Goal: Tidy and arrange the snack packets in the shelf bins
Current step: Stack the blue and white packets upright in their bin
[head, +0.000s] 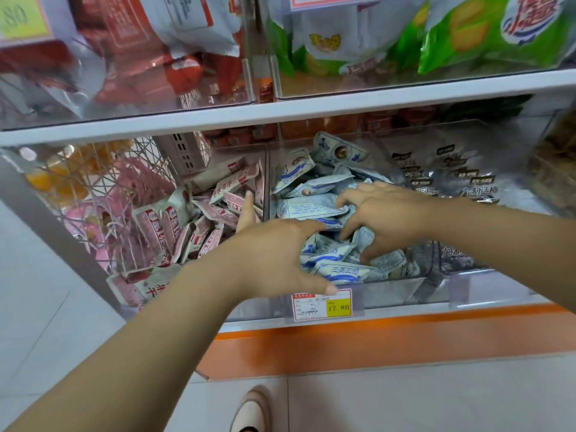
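Where the blue-and-white packets (311, 207) lie heaped in the clear bin (389, 286) at frame centre, the right hand (383, 216) has its fingers splayed and bent, tips dug among them; whether it pinches one I cannot tell. The left hand (274, 254) is spread open, fingers straight, over the bin's left edge. Red-and-white packets (168, 226) fill the neighbouring left bin; a price tag (322, 304) sits below.

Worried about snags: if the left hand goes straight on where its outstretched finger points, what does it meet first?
Likely the red-and-white packets beside the clear divider, just beyond the left hand; depth is unclear.
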A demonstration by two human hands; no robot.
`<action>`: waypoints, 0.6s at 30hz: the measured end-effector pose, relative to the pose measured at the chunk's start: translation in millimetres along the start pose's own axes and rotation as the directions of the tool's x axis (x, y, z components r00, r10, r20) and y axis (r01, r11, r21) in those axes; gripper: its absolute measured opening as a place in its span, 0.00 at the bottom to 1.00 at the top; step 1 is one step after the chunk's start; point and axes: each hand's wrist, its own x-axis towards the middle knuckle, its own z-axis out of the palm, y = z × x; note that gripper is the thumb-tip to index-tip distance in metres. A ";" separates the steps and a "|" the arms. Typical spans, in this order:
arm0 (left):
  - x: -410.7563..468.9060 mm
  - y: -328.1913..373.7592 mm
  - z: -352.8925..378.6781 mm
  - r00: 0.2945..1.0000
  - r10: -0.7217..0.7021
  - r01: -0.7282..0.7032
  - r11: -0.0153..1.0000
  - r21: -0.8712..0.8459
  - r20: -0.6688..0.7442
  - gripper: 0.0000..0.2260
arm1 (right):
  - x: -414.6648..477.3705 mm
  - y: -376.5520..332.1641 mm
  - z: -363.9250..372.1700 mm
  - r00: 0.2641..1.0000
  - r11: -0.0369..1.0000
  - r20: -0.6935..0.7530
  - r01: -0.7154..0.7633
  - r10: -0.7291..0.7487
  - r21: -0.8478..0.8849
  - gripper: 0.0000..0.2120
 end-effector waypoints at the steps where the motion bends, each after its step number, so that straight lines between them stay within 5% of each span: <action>1: 2.5 4.9 -0.6 1.000 0.010 -0.010 1.000 0.002 0.001 0.36 | -0.1 -0.6 -0.1 1.000 1.000 0.001 -0.005 0.005 0.006 0.24; 5: 10.2 6.0 5.8 0.998 0.056 -0.056 0.998 0.029 -0.020 0.24 | -4.8 -3.3 -1.1 0.999 0.995 -0.030 -0.023 0.026 0.101 0.18; 9: 0.8 -7.0 3.7 0.999 0.053 -0.052 0.992 -0.119 0.010 0.23 | -28.9 -14.3 -14.4 0.988 0.901 -0.130 -0.014 0.078 0.433 0.17; 11: -2.2 -12.6 2.2 0.998 0.055 -0.054 0.988 -0.142 0.007 0.19 | -41.3 -28.0 -21.5 0.994 0.833 -0.063 -0.039 0.088 0.552 0.20; 18: -2.0 -9.6 -8.9 0.993 0.009 -0.031 0.983 0.179 0.120 0.18 | -33.9 -67.6 3.8 0.983 0.879 0.062 -0.180 0.170 0.440 0.19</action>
